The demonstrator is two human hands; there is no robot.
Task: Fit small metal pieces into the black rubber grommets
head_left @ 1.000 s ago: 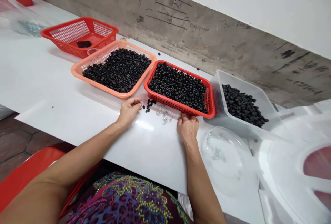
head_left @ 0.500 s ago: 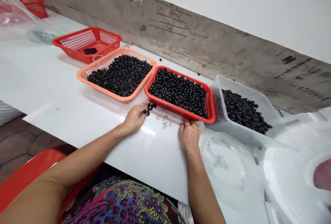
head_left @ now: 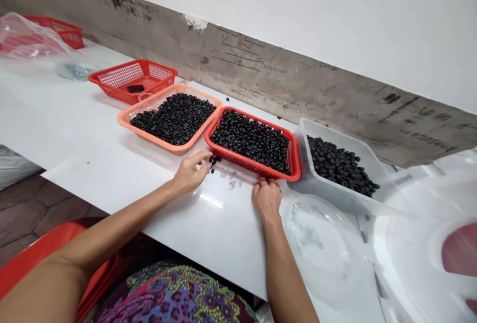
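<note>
My left hand (head_left: pixel 192 171) is at a small pile of black pieces (head_left: pixel 215 160) on the white table, thumb and forefinger apart beside it. One black piece lies slightly nearer me than the pile. My right hand (head_left: pixel 268 198) rests at the front of a red basket (head_left: pixel 253 165), its fingers curled in; whatever they hold is hidden. Round black beads or rings with holes fill that basket. Between my hands lie several tiny clear or metallic bits (head_left: pixel 233 179), too small to name.
Left of the red basket stands an orange basket (head_left: pixel 149 142) of small black parts, then another red basket (head_left: pixel 112 92). A translucent bin (head_left: pixel 331 191) with larger black pieces and a clear round lid or dish (head_left: pixel 316 243) are at the right. A wall runs behind.
My left thumb and forefinger have parted at the black pile, and one piece now lies apart from it. My right hand stays at the basket's front. The view has shifted slightly.
</note>
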